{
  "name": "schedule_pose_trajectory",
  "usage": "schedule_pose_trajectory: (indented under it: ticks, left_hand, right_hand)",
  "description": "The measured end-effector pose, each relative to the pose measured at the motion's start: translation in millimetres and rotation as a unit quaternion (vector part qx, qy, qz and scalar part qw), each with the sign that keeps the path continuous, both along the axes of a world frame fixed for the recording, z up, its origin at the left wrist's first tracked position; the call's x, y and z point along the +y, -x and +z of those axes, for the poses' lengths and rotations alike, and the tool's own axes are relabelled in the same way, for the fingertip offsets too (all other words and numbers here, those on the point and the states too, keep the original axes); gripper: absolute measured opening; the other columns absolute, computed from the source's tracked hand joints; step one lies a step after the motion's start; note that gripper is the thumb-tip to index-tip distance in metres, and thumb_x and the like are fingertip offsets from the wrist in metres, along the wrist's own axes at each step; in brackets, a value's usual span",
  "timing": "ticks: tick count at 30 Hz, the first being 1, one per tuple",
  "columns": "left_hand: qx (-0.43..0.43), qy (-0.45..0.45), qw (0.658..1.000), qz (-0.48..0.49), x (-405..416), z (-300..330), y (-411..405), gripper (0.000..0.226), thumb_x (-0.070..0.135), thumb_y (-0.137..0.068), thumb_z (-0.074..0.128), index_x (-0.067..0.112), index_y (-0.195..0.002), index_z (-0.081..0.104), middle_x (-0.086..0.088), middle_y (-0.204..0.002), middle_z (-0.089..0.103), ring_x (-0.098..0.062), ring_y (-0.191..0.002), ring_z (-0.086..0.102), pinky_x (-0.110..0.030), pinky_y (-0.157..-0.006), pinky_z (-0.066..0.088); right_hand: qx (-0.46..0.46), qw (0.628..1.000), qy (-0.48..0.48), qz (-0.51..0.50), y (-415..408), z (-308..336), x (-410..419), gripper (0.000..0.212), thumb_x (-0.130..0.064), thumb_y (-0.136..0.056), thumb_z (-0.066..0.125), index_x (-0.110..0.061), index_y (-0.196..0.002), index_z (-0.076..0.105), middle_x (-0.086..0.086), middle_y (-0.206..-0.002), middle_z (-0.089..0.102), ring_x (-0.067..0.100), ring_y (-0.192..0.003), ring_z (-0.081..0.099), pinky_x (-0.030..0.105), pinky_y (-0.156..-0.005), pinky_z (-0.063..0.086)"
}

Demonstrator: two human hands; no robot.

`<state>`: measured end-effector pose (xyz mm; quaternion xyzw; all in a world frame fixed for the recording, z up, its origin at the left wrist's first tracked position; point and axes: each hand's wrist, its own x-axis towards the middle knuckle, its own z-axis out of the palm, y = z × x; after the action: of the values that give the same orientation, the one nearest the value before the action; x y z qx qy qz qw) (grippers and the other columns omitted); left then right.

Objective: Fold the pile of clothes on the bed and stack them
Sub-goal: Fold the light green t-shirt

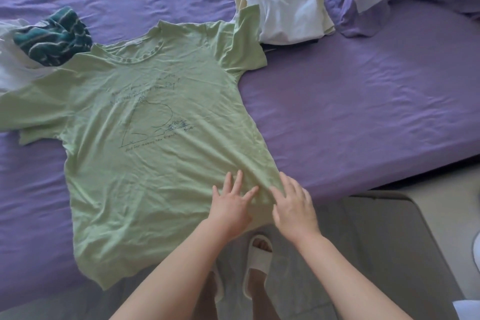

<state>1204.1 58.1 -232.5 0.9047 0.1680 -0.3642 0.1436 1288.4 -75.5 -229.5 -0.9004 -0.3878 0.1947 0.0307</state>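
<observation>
Hands, left [230, 206] and right [294, 206], press flat with fingers spread on the hem of a green T-shirt [145, 122] laid face-up across the bed [363, 101]; soft and limp, it seems best pinched at hem and shoulders.

A single head-worn view looks forward and steeply down from above the near edge of the bed [363, 101]. It sits close: both forearms enter from the bottom of the frame, and the floor [389, 254] shows directly beneath. The wide lens seems to bend the bed's edge toward the corners. The bed fills the upper frame.
</observation>
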Motion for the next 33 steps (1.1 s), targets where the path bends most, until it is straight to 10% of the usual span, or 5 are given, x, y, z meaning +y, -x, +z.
schedule_pose_trajectory:
  ticks: [6,9,17,24,33]
  left_hand:
    - [-0.042,0.046,0.998,-0.022,3,10,-3,0.046,0.037,-0.088,0.050,0.029,-0.134,0.047,-0.012,-0.149,0.026,-0.031,-0.136,0.026,-0.042,-0.107,0.029]
    - [-0.120,0.009,0.993,-0.010,34,14,-12,0.033,0.026,-0.093,0.041,0.020,-0.121,0.057,-0.007,-0.129,0.048,-0.028,-0.121,0.043,-0.035,-0.094,0.035]
    - [-0.045,-0.028,0.997,0.056,141,-5,-30,0.059,0.031,-0.100,0.034,0.031,-0.150,0.003,-0.004,-0.158,-0.014,-0.030,-0.145,-0.011,-0.055,-0.115,0.006]
    - [-0.037,-0.030,0.999,0.009,207,-10,-56,0.071,0.050,-0.094,0.038,0.034,-0.149,-0.005,-0.003,-0.157,-0.019,-0.030,-0.143,-0.020,-0.061,-0.113,-0.001]
    - [-0.028,-0.046,0.999,0.002,268,-17,-108,0.081,0.057,-0.091,0.042,0.039,-0.146,-0.014,-0.002,-0.155,-0.027,-0.032,-0.141,-0.026,-0.066,-0.110,-0.001]
  right_hand:
    - [0.037,0.979,0.135,0.148,-22,6,47,0.063,-0.016,-0.089,0.052,-0.019,-0.146,0.025,0.003,-0.158,0.005,0.024,-0.144,0.011,0.050,-0.112,0.018]
    - [-0.002,0.970,0.187,0.158,-31,16,67,0.044,-0.016,-0.091,0.045,-0.016,-0.135,0.042,0.005,-0.147,0.032,0.026,-0.142,0.012,0.053,-0.113,0.007]
    - [0.063,0.968,0.139,0.201,-50,8,146,0.067,-0.015,-0.095,0.038,-0.028,-0.149,0.000,0.006,-0.157,-0.014,0.025,-0.144,-0.011,0.043,-0.115,0.002]
    - [0.029,0.979,0.186,0.078,-83,7,195,0.060,-0.045,-0.099,0.027,-0.012,-0.147,0.015,0.007,-0.157,0.007,0.021,-0.144,0.006,0.045,-0.116,0.007]
    - [0.000,0.962,0.216,0.165,-132,-9,266,0.064,-0.048,-0.098,0.023,-0.027,-0.147,-0.013,0.002,-0.156,-0.016,0.023,-0.144,-0.014,0.057,-0.112,-0.005]
